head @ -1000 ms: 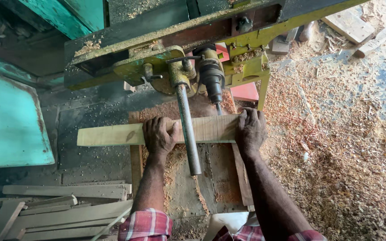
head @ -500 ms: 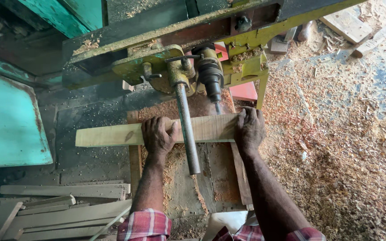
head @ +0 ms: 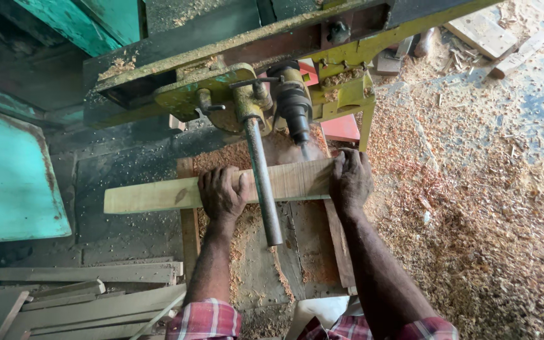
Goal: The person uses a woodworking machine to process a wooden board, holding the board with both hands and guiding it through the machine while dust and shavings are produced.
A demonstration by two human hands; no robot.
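the person is leaning over the drill rig with both hands pressing a plank (head: 158, 194) flat on the wooden bed (head: 310, 245). the left hand (head: 221, 194) is gripping the plank near its middle, fingers curled over the far edge; the right hand (head: 349, 179) is clamping down on the plank's right end, just under the chuck (head: 292, 107). compared with a second ago the plank is sitting much as it did — perhaps slid a touch, the hands keeping the same grip — so the work is looking like a steady hold under the bit rather than a feed or a swap. where the bit is meeting the wood is partly hidden by the right hand and a blur of dust, so i cannot tell how deep it is going.

a steel lever (head: 262, 182) is hanging down from the yellow-green head (head: 221, 94) and crossing right over the plank between the two hands, close to the left one. sawdust is lying thick on the floor (head: 473, 220) to the right and gathering on the bed. a stack of cut slats (head: 89, 296) is lying at lower left, a teal panel (head: 14, 182) is standing at the left edge, and loose offcuts (head: 483, 34) are lying at upper right — none of it touching the plank.
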